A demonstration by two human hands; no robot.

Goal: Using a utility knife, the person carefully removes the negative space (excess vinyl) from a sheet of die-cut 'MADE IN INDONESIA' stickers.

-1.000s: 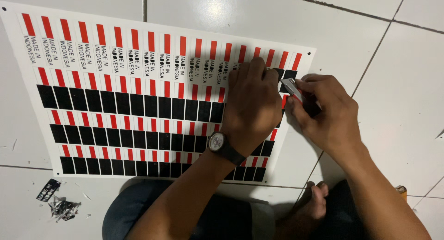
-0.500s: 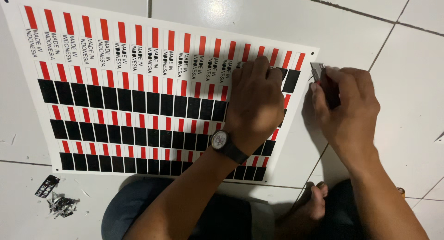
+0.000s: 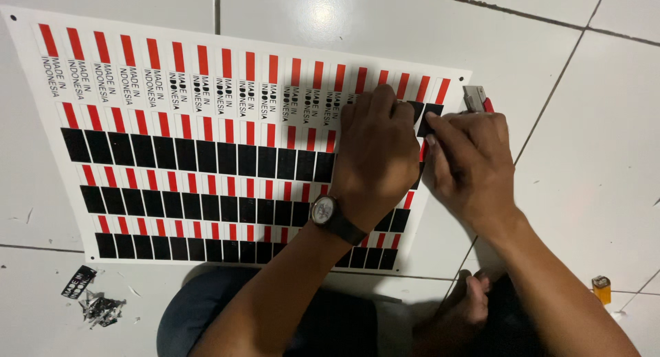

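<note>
Left hand: my left hand (image 3: 375,158) lies palm down on the sticker sheet (image 3: 227,144), fingers spread and loose, gripping nothing, pressing near the sheet's right end.
Right hand: my right hand (image 3: 467,164) is closed around a small cutter (image 3: 476,99); its grey and red tip pokes out above my knuckles, just past the sheet's right edge.
Fingertips: my right fingertips touch a black sticker (image 3: 430,116) at the sheet's right edge; I think they pinch its corner, but my hands hide that.
Sheet: flat on the white tiled floor (image 3: 584,158), rows of red and black stickers.
Wrist: a watch (image 3: 328,214) on my left arm.
Nearby: peeled scraps (image 3: 93,298) by the lower left corner; a small yellow lighter (image 3: 601,288) at the right.
</note>
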